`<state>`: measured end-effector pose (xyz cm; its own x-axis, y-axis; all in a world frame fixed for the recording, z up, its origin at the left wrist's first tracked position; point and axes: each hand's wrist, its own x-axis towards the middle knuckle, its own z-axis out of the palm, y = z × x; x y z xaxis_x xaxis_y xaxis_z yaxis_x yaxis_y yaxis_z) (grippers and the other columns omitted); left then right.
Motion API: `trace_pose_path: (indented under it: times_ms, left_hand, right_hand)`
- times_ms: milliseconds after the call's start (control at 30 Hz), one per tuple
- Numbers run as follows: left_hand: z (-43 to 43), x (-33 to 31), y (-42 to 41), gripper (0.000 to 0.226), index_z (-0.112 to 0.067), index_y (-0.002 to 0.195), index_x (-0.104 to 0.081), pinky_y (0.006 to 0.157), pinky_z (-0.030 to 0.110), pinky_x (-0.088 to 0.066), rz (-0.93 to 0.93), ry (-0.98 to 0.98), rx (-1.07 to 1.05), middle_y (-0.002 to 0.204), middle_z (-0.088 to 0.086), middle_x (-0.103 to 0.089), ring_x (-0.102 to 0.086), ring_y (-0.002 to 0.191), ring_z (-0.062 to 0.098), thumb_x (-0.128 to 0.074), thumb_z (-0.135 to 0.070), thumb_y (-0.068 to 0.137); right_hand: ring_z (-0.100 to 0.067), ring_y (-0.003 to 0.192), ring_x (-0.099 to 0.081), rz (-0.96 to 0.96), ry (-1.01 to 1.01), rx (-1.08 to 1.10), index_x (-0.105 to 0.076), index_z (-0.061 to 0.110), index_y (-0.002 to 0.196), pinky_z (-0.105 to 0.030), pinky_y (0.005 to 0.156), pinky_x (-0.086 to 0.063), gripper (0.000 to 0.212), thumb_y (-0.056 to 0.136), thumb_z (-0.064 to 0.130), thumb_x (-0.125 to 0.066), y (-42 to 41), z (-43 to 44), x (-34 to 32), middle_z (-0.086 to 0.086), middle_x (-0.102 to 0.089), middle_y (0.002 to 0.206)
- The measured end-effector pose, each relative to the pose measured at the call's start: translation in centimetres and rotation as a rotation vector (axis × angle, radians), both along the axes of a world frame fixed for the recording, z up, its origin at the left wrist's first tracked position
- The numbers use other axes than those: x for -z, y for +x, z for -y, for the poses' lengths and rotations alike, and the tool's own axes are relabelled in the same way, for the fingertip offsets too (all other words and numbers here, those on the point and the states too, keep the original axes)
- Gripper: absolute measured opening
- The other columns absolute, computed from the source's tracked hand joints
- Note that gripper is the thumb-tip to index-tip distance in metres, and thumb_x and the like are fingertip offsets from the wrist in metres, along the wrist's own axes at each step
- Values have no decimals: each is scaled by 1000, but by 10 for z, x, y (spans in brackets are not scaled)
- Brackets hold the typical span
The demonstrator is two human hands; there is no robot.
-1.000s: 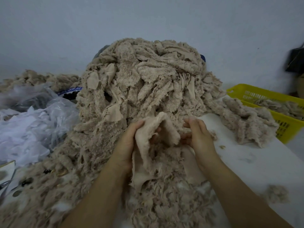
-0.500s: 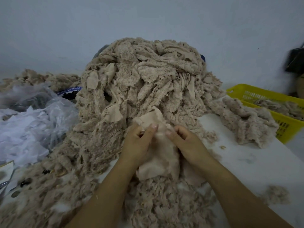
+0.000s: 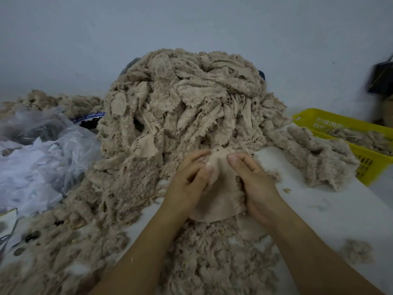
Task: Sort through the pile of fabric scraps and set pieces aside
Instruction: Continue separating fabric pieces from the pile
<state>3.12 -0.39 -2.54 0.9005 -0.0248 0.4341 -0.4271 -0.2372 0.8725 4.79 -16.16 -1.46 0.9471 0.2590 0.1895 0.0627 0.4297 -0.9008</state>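
A smooth beige scrap point(image 3: 214, 199) is pinched between both hands' fingers point(image 3: 238, 161).

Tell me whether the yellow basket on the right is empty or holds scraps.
Not empty: beige scraps lie inside the yellow basket. How deep they go, cannot tell.

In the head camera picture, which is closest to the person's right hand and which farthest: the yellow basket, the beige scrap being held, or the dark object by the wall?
1. The beige scrap: pinched by the right hand, just in front.
2. The yellow basket: on the right.
3. The dark object: far right, by the wall.
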Motion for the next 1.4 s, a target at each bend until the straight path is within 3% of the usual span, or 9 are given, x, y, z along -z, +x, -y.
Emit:
trace_pose_path:
  times_ms: [167,333,500,633,767,900,1033,1133,1400]
  left_hand:
    - [2,0,-2,4,-43,90,-71,73,15,-50,-127,-39,-19,90,-15,-71,-66,84,3,-68,-41,91]
    - [-2,-2,-2,23,-29,100,-79,81,29,-58,-220,-451,67,105,3,-77,-72,101,20,-73,-42,81]
    - [-3,1,1,39,-29,103,-78,88,30,-56,-217,-395,88,112,2,-75,-69,109,19,-66,-59,81]
    - [-6,0,6,45,-28,99,-78,89,33,-51,-233,-433,-12,110,2,-75,-69,105,15,-46,-59,94]
    - [-11,6,11,34,-31,86,-78,78,20,-52,-283,-322,-177,97,-8,-76,-68,90,6,-49,-39,103]
    - [-11,10,11,11,-38,100,-70,75,6,-46,-263,10,-107,102,-23,-69,-62,94,-9,-59,-40,97]
    - [-10,23,13,47,-35,141,-45,92,9,-31,-274,613,32,121,-20,-41,-39,116,1,-59,-40,97]
    - [-11,23,15,38,-29,135,-53,84,7,-35,-274,573,-14,112,-15,-42,-45,105,4,-57,-22,98]
    - [-12,18,12,24,-23,76,-52,60,8,-36,-292,440,-23,93,-4,-51,-47,74,4,-53,-7,94]
  right_hand:
    - [-10,95,-70,40,-136,61,-72,38,96,-21,74,-56,22,78,51,-70,-1,0,1,6,-74,103]
    - [3,109,-64,104,-421,-4,-58,40,121,-14,86,-52,40,84,46,-71,-5,-10,5,20,-69,117]
    - [-6,101,-69,65,-417,38,-66,26,117,-20,84,-56,20,97,24,-61,2,-5,14,11,-74,108]
    - [-10,75,-71,-58,74,157,-69,12,103,-21,59,-55,19,100,21,-52,18,9,2,1,-76,84]
    - [-16,109,-66,-254,586,313,-58,12,127,-29,86,-53,60,94,61,-48,37,47,-4,-2,-66,122]
    - [-13,97,-65,-252,-199,398,-63,17,110,-30,84,-51,31,99,43,-53,33,28,15,0,-68,109]
    - [-15,89,-57,83,-1133,327,-56,26,90,-28,70,-44,18,94,44,-57,25,16,22,5,-60,93]
    - [-18,90,-45,198,-1496,198,-46,23,78,-33,75,-40,29,94,45,-54,21,16,26,4,-49,86]
    - [-26,74,-49,-217,-154,402,-49,13,81,-44,76,-46,28,100,32,-57,25,24,8,-13,-50,76]
